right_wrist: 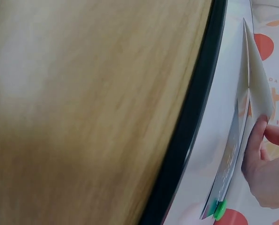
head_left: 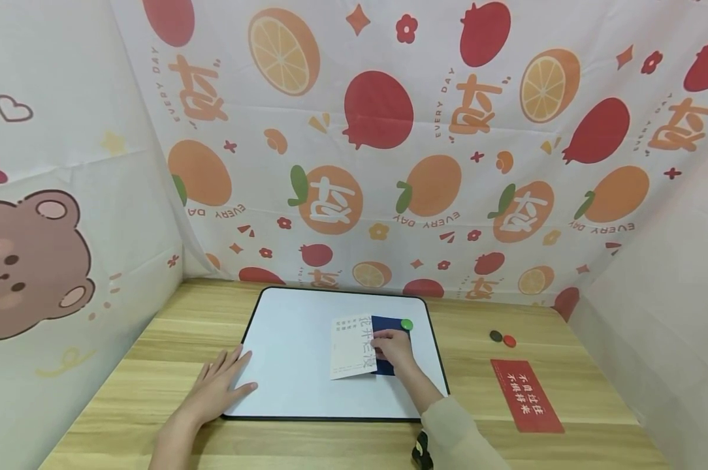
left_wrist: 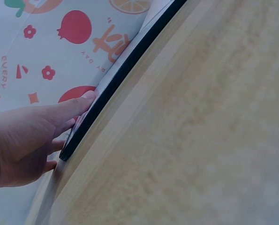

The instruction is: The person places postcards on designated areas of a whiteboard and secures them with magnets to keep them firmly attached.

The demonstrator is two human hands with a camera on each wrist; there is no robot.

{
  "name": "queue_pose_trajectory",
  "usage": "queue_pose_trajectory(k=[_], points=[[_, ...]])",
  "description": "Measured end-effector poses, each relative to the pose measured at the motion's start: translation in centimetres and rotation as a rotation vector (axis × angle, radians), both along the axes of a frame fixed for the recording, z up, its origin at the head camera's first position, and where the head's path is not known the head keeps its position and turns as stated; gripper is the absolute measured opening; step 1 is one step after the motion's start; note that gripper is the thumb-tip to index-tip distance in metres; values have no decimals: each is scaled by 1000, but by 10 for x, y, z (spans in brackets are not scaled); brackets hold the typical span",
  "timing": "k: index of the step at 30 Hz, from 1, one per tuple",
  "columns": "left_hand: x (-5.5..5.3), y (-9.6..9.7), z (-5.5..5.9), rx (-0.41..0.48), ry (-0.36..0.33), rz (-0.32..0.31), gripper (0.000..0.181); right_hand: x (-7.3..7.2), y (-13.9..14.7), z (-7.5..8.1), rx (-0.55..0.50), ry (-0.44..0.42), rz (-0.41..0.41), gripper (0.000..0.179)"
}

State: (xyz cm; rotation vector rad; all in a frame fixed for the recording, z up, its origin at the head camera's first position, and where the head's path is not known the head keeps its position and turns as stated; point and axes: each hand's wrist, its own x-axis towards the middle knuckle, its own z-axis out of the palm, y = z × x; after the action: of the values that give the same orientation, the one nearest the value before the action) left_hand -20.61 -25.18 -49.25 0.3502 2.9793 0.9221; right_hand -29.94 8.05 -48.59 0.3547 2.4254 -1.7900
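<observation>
A whiteboard (head_left: 289,359) with a black rim lies on the wooden table. My left hand (head_left: 209,388) rests at its left edge, fingers spread; the left wrist view shows the thumb (left_wrist: 85,98) at the dark rim. With thumb and fingers my right hand (head_left: 396,350) pinches the right edge of a white card (head_left: 345,359) printed with Chinese characters. Behind that edge a dark blue card (head_left: 383,322) lies on the board, a round green magnet (head_left: 407,324) at its upper right corner. In the right wrist view the white card (right_wrist: 259,86) stands tilted off the board. I cannot tell whether both cards are joined.
To the right of the board, a black round magnet (head_left: 496,335) and a red one (head_left: 509,341) lie on the table (head_left: 466,365). Nearer is a red card (head_left: 527,396) with white characters. Fruit-printed cloth (head_left: 383,176) hangs behind the table.
</observation>
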Motion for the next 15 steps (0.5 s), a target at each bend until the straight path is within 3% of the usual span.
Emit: queue_pose_trajectory(k=[15], points=[[-1, 0, 1, 6, -17, -6, 71, -1, -10, -2, 1, 27, -20, 17]])
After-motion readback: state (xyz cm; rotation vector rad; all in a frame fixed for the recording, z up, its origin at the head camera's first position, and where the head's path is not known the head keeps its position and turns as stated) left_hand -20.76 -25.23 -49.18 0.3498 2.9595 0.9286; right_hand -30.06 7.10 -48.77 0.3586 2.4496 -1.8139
